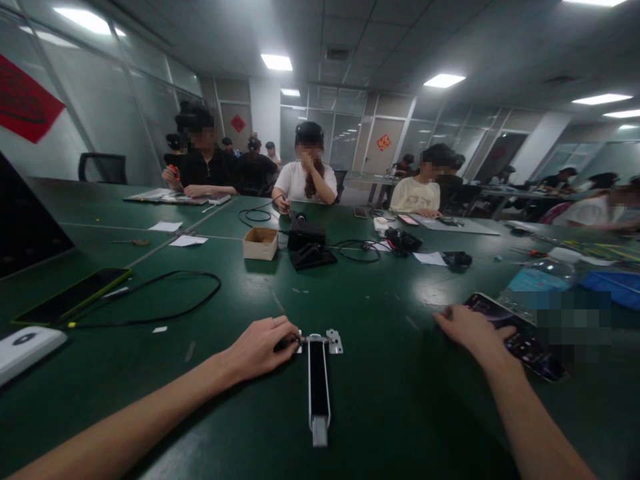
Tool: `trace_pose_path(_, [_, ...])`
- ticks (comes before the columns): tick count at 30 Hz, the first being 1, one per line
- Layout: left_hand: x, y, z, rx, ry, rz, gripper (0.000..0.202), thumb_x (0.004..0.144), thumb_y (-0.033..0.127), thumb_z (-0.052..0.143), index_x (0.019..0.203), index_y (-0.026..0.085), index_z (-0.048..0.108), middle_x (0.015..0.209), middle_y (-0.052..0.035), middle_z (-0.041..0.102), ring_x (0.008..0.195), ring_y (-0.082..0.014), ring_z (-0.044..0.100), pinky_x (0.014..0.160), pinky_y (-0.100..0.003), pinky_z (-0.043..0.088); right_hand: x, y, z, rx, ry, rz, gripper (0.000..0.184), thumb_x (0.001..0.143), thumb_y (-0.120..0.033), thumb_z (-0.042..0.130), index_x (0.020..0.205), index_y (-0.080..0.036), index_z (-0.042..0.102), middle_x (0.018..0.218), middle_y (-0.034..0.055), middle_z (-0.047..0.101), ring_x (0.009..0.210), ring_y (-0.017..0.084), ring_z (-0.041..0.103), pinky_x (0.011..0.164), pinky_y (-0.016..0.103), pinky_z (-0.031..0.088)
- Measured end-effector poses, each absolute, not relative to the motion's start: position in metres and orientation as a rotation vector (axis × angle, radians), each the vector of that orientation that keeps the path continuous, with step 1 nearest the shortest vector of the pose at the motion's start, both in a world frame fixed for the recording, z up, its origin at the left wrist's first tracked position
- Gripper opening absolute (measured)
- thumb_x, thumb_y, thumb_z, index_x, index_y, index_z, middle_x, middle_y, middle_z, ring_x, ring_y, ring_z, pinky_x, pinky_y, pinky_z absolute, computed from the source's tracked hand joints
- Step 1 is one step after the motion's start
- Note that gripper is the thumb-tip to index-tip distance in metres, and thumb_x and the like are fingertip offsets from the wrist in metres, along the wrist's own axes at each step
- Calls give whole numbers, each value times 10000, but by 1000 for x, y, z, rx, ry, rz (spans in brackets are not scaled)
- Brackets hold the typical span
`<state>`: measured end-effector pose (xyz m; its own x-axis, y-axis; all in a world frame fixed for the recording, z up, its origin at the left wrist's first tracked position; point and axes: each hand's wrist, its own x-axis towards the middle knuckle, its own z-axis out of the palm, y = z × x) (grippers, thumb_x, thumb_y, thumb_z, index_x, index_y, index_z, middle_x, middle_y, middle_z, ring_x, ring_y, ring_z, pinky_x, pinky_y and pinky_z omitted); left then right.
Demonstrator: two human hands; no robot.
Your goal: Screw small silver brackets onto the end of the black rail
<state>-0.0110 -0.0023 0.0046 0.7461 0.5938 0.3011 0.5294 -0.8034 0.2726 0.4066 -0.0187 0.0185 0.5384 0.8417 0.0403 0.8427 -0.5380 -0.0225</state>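
Observation:
A long narrow metal piece with a white frame, a black strip and a grey lower end lies on the green table in front of me. Across its top runs a rod, with a small silver plate with holes at the right end. My left hand, a ring on one finger, has its fingers curled on the rod's left end, partly hiding it. Over to the right, my right hand rests palm down with fingers spread, touching a phone with a lit screen.
A phone with a green edge, a black cable and a white device lie left. Ahead are a small open box and a black device. A bottle and blue tray stand right. Several people sit opposite.

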Motion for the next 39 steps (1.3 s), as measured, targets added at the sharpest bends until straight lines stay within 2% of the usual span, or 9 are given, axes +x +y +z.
trace_pose_path(2, [-11, -3, 6, 2774, 925, 548, 172, 861, 222, 501, 990, 153, 589, 837, -36, 615, 687, -145, 572, 615, -243, 441, 384, -20, 24, -2705, -1579, 48, 318, 861, -408, 434, 932, -198, 662, 908, 138, 682, 919, 341, 625, 910, 711, 212])
trace_pose_path(6, [-10, -3, 8, 2784, 958, 521, 182, 865, 244, 499, 987, 150, 596, 846, -43, 617, 685, -148, 567, 605, -246, 438, 343, -23, 29, -2523, -1845, 46, 267, 881, -343, 425, 928, -174, 626, 898, 89, 680, 923, 290, 621, 958, 716, 118])
trace_pose_path(11, [-9, -4, 9, 2781, 935, 540, 181, 872, 253, 487, 960, 153, 610, 830, -40, 614, 672, -141, 556, 596, -239, 430, 311, -26, 30, -2310, -2020, -15, 233, 892, -287, 421, 925, -166, 617, 888, 65, 675, 888, 241, 627, 997, 693, 86])
trace_pose_path(17, [-10, -4, 11, 2775, 913, 532, 192, 875, 258, 484, 980, 150, 604, 830, -40, 610, 678, -144, 550, 600, -241, 434, 294, -31, 29, -2134, -2111, -15, 242, 895, -279, 406, 918, -175, 624, 852, 62, 678, 866, 230, 634, 1015, 683, 89])
trace_pose_path(24, [-10, -4, 11, 2761, 891, 532, 185, 871, 215, 476, 992, 146, 597, 844, -45, 612, 694, -144, 555, 617, -244, 445, 287, -31, 23, -1905, -2198, -131, 271, 904, -265, 378, 867, -187, 636, 778, 33, 666, 795, 203, 632, 1029, 625, 175])
trace_pose_path(26, [-10, -4, 10, 2758, 895, 533, 181, 868, 217, 483, 987, 144, 598, 836, -44, 611, 694, -148, 557, 616, -247, 443, 283, -31, 22, -1779, -2272, -120, 257, 904, -248, 387, 882, -182, 635, 823, 47, 666, 824, 197, 619, 1018, 555, 270])
trace_pose_path(28, [-10, -4, 9, 2752, 908, 529, 180, 863, 224, 498, 985, 143, 602, 829, -43, 611, 693, -152, 560, 611, -250, 439, 277, -33, 21, -1628, -2347, -52, 233, 898, -231, 409, 915, -169, 633, 895, 70, 660, 870, 195, 601, 950, 460, 384])
trace_pose_path(30, [-10, -4, 8, 2746, 933, 532, 180, 857, 230, 514, 983, 141, 608, 829, -44, 613, 697, -156, 565, 612, -251, 437, 269, -36, 20, -1502, -2381, 40, 219, 896, -231, 429, 950, -160, 629, 948, 85, 647, 902, 194, 585, 867, 394, 443])
trace_pose_path(39, [-10, -6, 5, 2801, 929, 543, 143, 860, 248, 551, 947, 161, 623, 815, -26, 611, 694, -140, 568, 641, -234, 433, 237, -49, 7, -1267, -2363, 282, 221, 893, -276, 462, 1028, -189, 614, 955, 87, 613, 841, 199, 561, 730, 364, 489])
